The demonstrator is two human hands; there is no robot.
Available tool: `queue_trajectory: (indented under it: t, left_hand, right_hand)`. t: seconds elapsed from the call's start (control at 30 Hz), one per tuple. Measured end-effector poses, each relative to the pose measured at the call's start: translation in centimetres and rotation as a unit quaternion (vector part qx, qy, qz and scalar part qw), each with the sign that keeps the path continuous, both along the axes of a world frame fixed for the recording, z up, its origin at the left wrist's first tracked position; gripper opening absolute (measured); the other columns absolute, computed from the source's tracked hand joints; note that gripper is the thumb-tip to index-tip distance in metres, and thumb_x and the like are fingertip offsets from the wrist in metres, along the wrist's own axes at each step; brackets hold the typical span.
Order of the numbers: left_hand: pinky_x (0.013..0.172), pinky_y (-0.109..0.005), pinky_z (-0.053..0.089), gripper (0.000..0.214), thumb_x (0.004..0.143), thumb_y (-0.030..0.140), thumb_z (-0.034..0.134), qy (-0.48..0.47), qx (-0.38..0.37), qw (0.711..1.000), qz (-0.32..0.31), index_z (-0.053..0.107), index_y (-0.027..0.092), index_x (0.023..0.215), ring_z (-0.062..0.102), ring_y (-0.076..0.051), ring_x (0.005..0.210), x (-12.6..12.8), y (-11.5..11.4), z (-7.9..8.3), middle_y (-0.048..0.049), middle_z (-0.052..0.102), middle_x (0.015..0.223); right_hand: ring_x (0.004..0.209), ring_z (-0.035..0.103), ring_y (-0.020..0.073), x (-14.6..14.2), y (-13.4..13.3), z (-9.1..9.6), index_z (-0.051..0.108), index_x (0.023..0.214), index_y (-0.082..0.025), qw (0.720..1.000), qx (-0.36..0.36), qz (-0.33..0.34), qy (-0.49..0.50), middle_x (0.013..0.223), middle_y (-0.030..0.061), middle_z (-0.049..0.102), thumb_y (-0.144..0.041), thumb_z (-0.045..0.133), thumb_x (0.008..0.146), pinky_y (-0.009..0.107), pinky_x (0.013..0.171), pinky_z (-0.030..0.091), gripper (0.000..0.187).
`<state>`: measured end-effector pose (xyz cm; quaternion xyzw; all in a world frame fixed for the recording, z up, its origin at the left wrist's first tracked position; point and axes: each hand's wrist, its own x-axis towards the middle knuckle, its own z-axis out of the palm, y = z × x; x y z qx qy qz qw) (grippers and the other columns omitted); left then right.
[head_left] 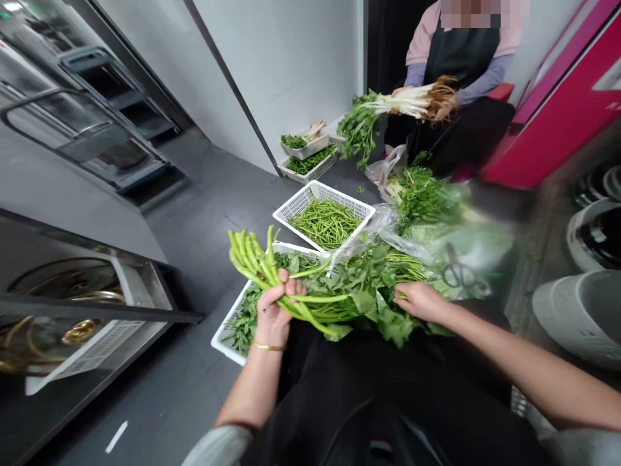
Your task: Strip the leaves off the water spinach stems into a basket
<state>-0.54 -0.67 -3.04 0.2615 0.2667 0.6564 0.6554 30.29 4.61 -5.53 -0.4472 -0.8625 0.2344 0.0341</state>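
My left hand (277, 309) is closed around a thick bundle of long green stems (252, 255), whose cut ends fan out to the upper left. To the right the stems run into broad green leaves (361, 272) lying across my lap. My right hand (420, 301) is closed in a pinch at the leafy end, on what looks like a thin green stem. Partly behind my left hand stands a white basket (220, 340) of loose leafy greens. Beyond it, another white basket (366, 212) holds thin green stalks or beans (325, 221).
Opposite, a seated person (460, 58) holds white-stemmed, rooted greens (410, 102). Clear plastic bags (388, 226) with vegetables and scissors (453, 268) lie to the right. Small white trays (310, 149) of greens stand by the wall. A metal shelf (169, 314) is at left, white buckets (582, 317) at right.
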Motion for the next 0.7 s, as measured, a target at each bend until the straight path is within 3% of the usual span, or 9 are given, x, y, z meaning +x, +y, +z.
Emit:
queue_trajectory:
  t: [0.13, 0.23, 0.3, 0.4, 0.5, 0.6, 0.7]
  left_hand:
    - [0.049, -0.024, 0.039, 0.022, 0.058, 0.024, 0.070, 0.008, -0.032, 0.999, 0.017, 0.052, 0.019, 0.069, 0.041, -0.008, 0.041, -1.4, -0.9, -1.8, 0.0064, 0.045, 0.046]
    - [0.050, -0.024, 0.038, 0.022, 0.059, 0.026, 0.069, -0.021, -0.055, 0.998, 0.026, 0.051, 0.019, 0.070, 0.042, -0.008, 0.042, -0.5, -1.9, -3.8, 0.0063, 0.045, 0.046]
    - [0.049, -0.025, 0.037, 0.022, 0.059, 0.026, 0.069, -0.027, -0.069, 0.997, 0.005, 0.052, 0.019, 0.071, 0.041, -0.008, 0.041, -0.1, -2.3, -4.6, 0.0056, 0.047, 0.047]
    - [0.048, -0.025, 0.036, 0.022, 0.059, 0.024, 0.068, -0.036, -0.083, 0.996, 0.011, 0.053, 0.018, 0.073, 0.041, -0.008, 0.041, -0.5, -2.4, -5.1, 0.0050, 0.048, 0.047]
    - [0.048, -0.024, 0.037, 0.021, 0.060, 0.023, 0.067, -0.078, -0.094, 0.991, 0.056, 0.053, 0.017, 0.074, 0.042, -0.008, 0.042, -1.2, -2.1, -5.7, 0.0054, 0.047, 0.048]
    - [0.049, -0.023, 0.038, 0.019, 0.061, 0.021, 0.066, -0.117, -0.098, 0.986, 0.065, 0.055, 0.017, 0.075, 0.044, -0.008, 0.043, -1.4, -1.9, -6.6, 0.0047, 0.050, 0.050]
    - [0.048, -0.023, 0.040, 0.017, 0.063, 0.021, 0.066, -0.139, -0.078, 0.985, 0.063, 0.057, 0.017, 0.077, 0.046, -0.008, 0.043, -1.3, -2.1, -7.4, 0.0037, 0.053, 0.052]
  right_hand:
    - [0.057, 0.056, 0.0150, 3.0, 2.5, -1.1, 0.066, 0.080, -0.017, 0.993, -0.074, -0.075, 0.048, 0.068, 0.0026, 0.067, -0.039, 0.051, 0.082, 0.026, 0.057, 0.040, 0.027]
    - [0.056, 0.057, 0.0166, 2.9, 4.6, -1.9, 0.068, 0.072, -0.018, 0.990, -0.121, -0.067, 0.003, 0.065, 0.0030, 0.067, -0.031, 0.059, 0.073, 0.028, 0.059, 0.043, 0.016]
    - [0.059, 0.059, 0.0186, 2.4, 6.0, -1.8, 0.071, 0.078, -0.018, 0.989, -0.140, -0.039, -0.032, 0.067, 0.0044, 0.069, -0.023, 0.062, 0.067, 0.030, 0.063, 0.045, 0.015]
    - [0.070, 0.062, 0.0212, 1.3, 8.4, 0.3, 0.069, 0.100, -0.016, 0.992, -0.114, -0.034, -0.035, 0.084, 0.0083, 0.070, -0.023, 0.063, 0.065, 0.031, 0.068, 0.046, 0.036]
    - [0.060, 0.056, 0.0185, -1.0, 11.1, 3.6, 0.065, 0.107, -0.015, 0.994, -0.041, -0.104, -0.006, 0.076, 0.0063, 0.068, -0.038, 0.058, 0.073, 0.030, 0.061, 0.043, 0.042]
    - [0.048, 0.044, 0.0130, -4.6, 13.7, 6.0, 0.067, 0.097, -0.016, 0.984, 0.023, -0.169, 0.060, 0.063, 0.0009, 0.061, -0.044, 0.055, 0.075, 0.027, 0.053, 0.037, 0.037]
    - [0.048, 0.041, 0.0109, -9.4, 15.9, 6.7, 0.067, 0.080, -0.017, 0.972, 0.064, -0.171, 0.151, 0.060, -0.0016, 0.058, -0.038, 0.060, 0.070, 0.025, 0.053, 0.035, 0.025]
